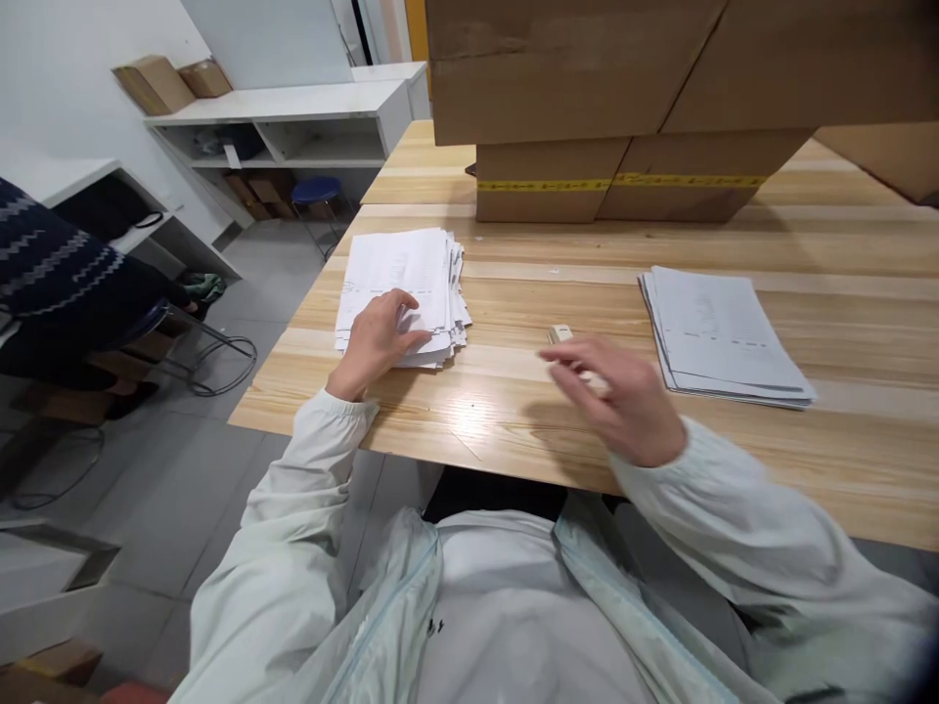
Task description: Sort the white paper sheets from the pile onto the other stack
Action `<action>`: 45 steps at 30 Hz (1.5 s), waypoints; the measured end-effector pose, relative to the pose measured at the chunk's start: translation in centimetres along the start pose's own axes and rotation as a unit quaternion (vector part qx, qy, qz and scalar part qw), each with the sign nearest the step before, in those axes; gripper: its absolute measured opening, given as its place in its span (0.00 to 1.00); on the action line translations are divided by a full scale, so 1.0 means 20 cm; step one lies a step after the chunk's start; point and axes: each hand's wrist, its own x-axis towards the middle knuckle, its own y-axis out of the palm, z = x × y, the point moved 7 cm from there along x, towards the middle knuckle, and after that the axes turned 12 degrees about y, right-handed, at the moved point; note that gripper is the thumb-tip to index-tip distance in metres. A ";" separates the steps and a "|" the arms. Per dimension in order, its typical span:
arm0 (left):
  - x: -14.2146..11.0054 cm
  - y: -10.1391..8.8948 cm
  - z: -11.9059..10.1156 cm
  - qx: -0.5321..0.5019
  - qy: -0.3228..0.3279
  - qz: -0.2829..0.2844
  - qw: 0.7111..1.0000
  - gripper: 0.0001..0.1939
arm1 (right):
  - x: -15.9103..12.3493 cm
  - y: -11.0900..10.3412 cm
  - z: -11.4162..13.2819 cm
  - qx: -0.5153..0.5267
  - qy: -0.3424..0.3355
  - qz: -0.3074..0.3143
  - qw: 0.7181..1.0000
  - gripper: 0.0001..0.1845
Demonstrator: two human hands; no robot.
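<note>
My left hand [380, 337] rests on a stack of printed white sheets [396, 259] at the left of the table. Its fingers are curved and apart, touching the top sheet near its lower edge. To the right, my right hand [620, 396] hovers over a small cream-coloured object [560, 333], perhaps a stapler, partly hidden beneath the fingers. That hand is slightly blurred, with index finger and thumb stretched out and apart. A second, neater stack of printed sheets [723, 332] lies farther right, beyond the right hand.
Large cardboard boxes [550, 181] with yellow tape stand stacked at the back of the wooden table [506, 274]. On the left, a person in a patterned sweater [51, 254] sits near white shelving [293, 103]. A blue stool [315, 189] stands on the tiled floor.
</note>
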 end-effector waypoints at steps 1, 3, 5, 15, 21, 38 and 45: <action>0.00 0.00 0.00 -0.005 -0.004 -0.003 1.000 0.19 | 0.05 0.11 0.06 0.025 -0.016 0.028 0.999 0.10; 0.00 0.00 -0.01 -0.020 -0.008 -0.015 1.000 0.19 | 0.19 0.32 0.10 0.065 -0.007 0.059 0.996 0.11; -0.01 0.00 -0.01 -0.040 -0.013 -0.033 0.999 0.19 | 0.34 0.49 0.05 0.109 0.044 0.062 0.991 0.09; -0.01 -0.01 0.02 -0.104 -0.028 -0.070 0.992 0.14 | 0.51 0.86 -0.24 0.283 0.217 0.076 0.931 0.15; -0.03 -0.04 0.08 -0.096 -0.084 -0.159 0.979 0.04 | 0.49 0.84 -0.25 0.258 0.242 0.053 0.934 0.11; -0.08 0.01 0.06 -0.147 -0.012 -0.098 0.984 0.19 | 0.56 0.81 -0.16 0.115 0.213 0.048 0.969 0.18; -0.09 -0.02 0.12 -0.165 -0.081 -0.192 0.964 0.17 | 0.59 0.77 -0.16 0.155 0.187 0.017 0.970 0.14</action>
